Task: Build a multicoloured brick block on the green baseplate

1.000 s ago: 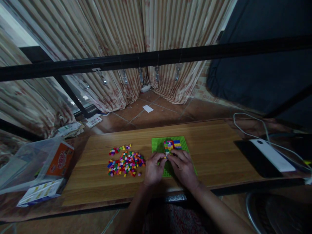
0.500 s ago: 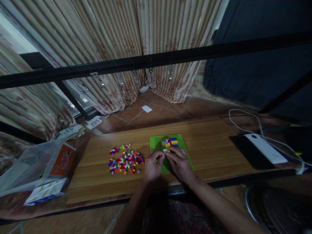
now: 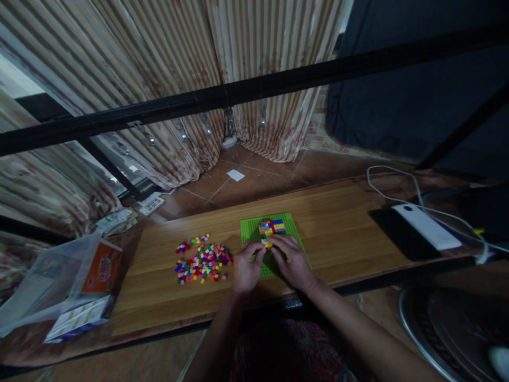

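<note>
- both hands are over the green baseplate (image 3: 249,229), around mid-surface (image 3: 342,228); same two-handed hold as half a second ago, just nudged a little closer to the build
- left hand (image 3: 246,269): grip pinched, thumb and fingers meeting at a small yellow brick (image 3: 268,245); that brick shows way clearer now, it was mostly tucked behind fingers in the last frame
- right hand (image 3: 293,261): grip pinched on that same yellow brick from the other side; honestly can't tell which hand carries more of it, or if it's touching the build
- brick build (image 3: 274,226) sits on the baseplate just past the fingertips, multicolored with a blue and yellow bit on its right; the right hand's fingers hide its near edge; no change I can spot in the part that shows
- loose bricks (image 3: 209,260) are left of the baseplate, same spread as before, with a smaller cluster (image 3: 192,243) behind them
- camera tilted some, so the right end of the surface rides higher in view, along with the white device (image 3: 427,226) lying there; a pale thing (image 3: 500,362) has popped in at the lower right edge, too dark to make out
</note>
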Action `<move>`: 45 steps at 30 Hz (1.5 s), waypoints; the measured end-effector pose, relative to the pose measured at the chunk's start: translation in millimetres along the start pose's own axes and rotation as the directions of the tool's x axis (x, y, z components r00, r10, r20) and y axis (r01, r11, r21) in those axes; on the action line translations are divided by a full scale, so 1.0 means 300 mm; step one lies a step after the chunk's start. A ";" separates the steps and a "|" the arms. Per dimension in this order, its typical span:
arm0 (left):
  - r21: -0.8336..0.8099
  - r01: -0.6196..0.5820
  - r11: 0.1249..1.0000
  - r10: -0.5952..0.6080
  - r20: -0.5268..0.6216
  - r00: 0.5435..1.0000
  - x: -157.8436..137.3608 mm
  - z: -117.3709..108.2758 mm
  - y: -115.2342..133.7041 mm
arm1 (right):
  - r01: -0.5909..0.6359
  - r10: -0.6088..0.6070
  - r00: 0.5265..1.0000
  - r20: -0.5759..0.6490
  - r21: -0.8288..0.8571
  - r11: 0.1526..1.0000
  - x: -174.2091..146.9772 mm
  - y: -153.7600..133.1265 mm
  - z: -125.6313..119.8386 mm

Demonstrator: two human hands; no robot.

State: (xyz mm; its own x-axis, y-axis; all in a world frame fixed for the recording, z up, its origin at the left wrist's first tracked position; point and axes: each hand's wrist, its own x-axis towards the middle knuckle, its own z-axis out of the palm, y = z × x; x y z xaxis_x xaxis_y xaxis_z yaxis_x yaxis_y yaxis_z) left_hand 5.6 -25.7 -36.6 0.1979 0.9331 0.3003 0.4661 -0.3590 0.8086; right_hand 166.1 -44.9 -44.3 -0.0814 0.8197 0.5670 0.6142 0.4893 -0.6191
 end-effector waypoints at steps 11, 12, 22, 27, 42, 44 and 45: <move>0.039 -0.008 0.999 0.008 -0.003 1.000 0.014 0.000 0.004 | -0.004 0.004 1.000 0.010 0.017 1.000 0.005 -0.009 -0.012; 0.035 0.010 0.999 -0.010 -0.005 1.000 0.014 0.003 -0.001 | -0.009 0.009 1.000 0.008 0.019 1.000 0.006 -0.010 -0.012; 0.118 0.036 0.992 -0.032 -0.038 0.999 -0.007 0.028 -0.030 | -0.075 0.074 0.995 -0.060 -0.019 0.997 0.015 -0.022 0.016; 0.326 -0.074 0.942 0.090 -0.034 0.995 -0.032 0.047 -0.032 | -0.082 0.081 0.995 -0.050 -0.028 0.996 0.014 -0.026 0.021; 0.437 -0.153 0.886 0.120 0.102 0.988 -0.042 0.016 -0.004 | -0.103 0.107 0.994 -0.034 0.090 0.991 0.023 -0.019 -0.009; 0.440 -0.126 0.889 0.115 0.051 0.992 -0.059 0.006 0.002 | -0.147 0.158 0.985 -0.064 0.143 0.979 0.046 -0.011 -0.028; 0.435 -0.102 0.895 0.108 0.012 0.994 -0.071 -0.002 0.003 | -0.170 0.183 0.980 -0.080 0.153 0.974 0.064 -0.006 -0.039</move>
State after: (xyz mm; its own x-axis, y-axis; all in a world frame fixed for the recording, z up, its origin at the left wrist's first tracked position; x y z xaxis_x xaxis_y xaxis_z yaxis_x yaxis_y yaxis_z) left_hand 1.4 -45.9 -42.0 0.2569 0.8888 0.3796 0.7721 -0.4249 0.4725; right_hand 172.7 -33.5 -26.0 0.0959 0.8688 0.4857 0.4921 0.3828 -0.7818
